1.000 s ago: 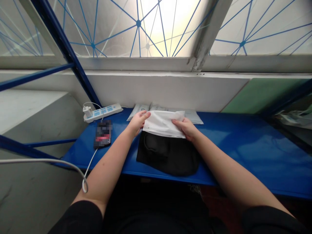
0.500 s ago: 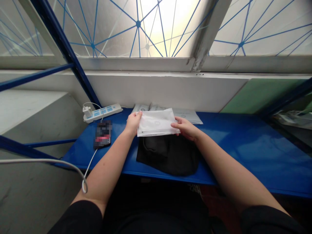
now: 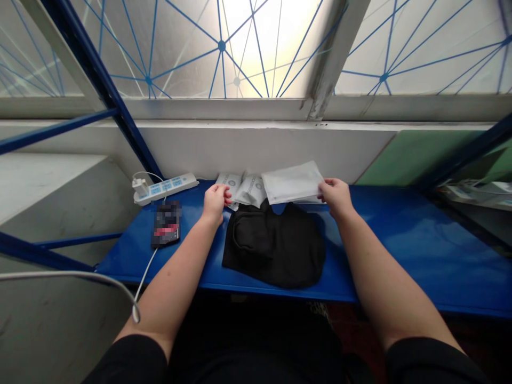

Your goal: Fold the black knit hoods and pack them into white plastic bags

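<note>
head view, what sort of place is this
Probably an indoor workstation: a blue table below a patterned window, with a power strip near the table's back edge.

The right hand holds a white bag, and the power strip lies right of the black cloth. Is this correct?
Not quite: the head view shows the power strip left of the black cloth. The right hand holds a white bag.

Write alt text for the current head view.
A person's right hand grips the right end of a flat white pouch over a blue table; the left hand is near white packets. A black fabric item lies in front, a phone and power strip at left.
</note>
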The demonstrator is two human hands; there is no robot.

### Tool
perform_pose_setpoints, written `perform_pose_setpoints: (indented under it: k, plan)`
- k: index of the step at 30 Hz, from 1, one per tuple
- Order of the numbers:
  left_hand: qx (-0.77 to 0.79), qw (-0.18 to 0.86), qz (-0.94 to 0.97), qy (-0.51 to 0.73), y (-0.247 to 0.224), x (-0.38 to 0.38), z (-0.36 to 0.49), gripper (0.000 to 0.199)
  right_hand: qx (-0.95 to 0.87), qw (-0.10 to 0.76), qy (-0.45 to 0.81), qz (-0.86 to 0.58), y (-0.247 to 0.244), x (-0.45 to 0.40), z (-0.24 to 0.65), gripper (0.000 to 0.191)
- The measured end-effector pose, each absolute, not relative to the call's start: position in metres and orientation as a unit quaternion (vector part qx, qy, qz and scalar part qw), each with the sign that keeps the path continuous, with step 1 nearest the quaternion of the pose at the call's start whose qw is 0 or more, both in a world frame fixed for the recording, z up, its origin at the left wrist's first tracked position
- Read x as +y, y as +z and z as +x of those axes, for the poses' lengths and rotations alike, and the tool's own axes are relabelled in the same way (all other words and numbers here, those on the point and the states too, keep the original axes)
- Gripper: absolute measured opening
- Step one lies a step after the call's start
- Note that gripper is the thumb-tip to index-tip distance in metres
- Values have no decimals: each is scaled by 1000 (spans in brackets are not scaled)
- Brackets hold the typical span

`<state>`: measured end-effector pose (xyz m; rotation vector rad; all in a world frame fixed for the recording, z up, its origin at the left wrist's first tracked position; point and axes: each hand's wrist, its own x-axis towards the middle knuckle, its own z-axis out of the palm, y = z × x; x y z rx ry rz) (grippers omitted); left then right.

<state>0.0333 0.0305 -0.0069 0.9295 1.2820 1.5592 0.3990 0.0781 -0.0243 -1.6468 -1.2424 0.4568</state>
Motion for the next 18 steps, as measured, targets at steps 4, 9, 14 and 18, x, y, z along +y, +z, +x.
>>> perform_pose_setpoints:
  k: [4, 9, 14, 18]
  plan:
    - [523, 432, 390, 622, -6, 28, 36, 14, -540, 428, 80, -721, -39, 76, 404, 38]
    - [536, 370, 447, 614, -7, 24, 40, 15, -747, 203, 14, -632, -56, 72, 369, 57]
    - [574, 262, 558, 539, -9, 19, 41, 20, -743, 93, 36, -662, -58, 75, 356, 67]
    - [616, 159, 649, 416, -8, 15, 41, 28, -718, 132, -14, -684, -38, 66, 349, 59]
